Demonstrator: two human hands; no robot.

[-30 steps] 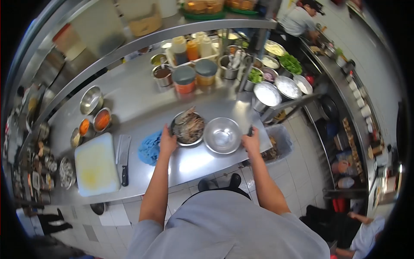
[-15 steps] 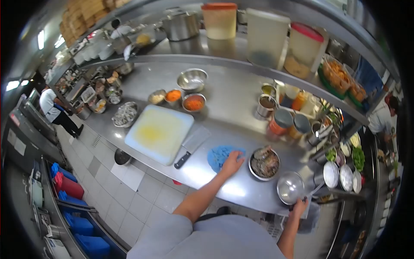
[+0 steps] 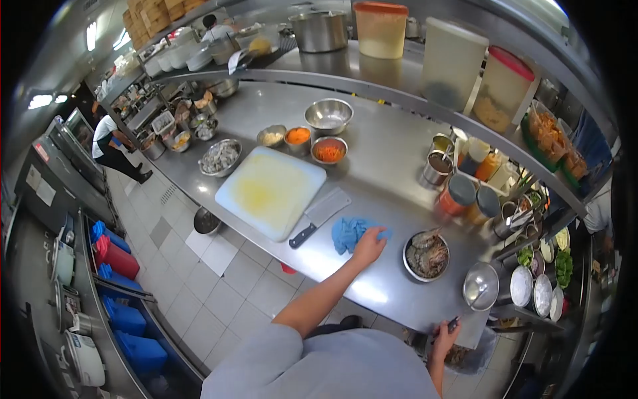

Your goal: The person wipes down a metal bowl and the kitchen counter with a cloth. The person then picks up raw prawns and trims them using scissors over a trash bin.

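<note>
The left hand [image 3: 371, 247] reaches over the right edge of a crumpled, soft blue cloth [image 3: 344, 234], its fingers partly bent; whether they pinch the fabric or only lie against it, I cannot tell. The right hand [image 3: 443, 340] has its fingers curled around a dark handle [image 3: 454, 324] near the counter's front edge; the rest of that tool is hard to make out.

Between the two hands, beyond the right fingers, a round steel bowl [image 3: 425, 280] holds a heap of greyish-brown shrimp [image 3: 427, 256], spiky and glossy, single ones blurring together. Just beyond the right fingers sits a smooth, shiny mixing bowl [image 3: 474, 296]. Left of the left fingers lie a broad-bladed cleaver [image 3: 327, 206] and a pale, yellow-stained cutting board [image 3: 302, 179]. Below the right hand, a plastic bin [image 3: 490, 346] is partly hidden by the counter [image 3: 392, 159].
</note>
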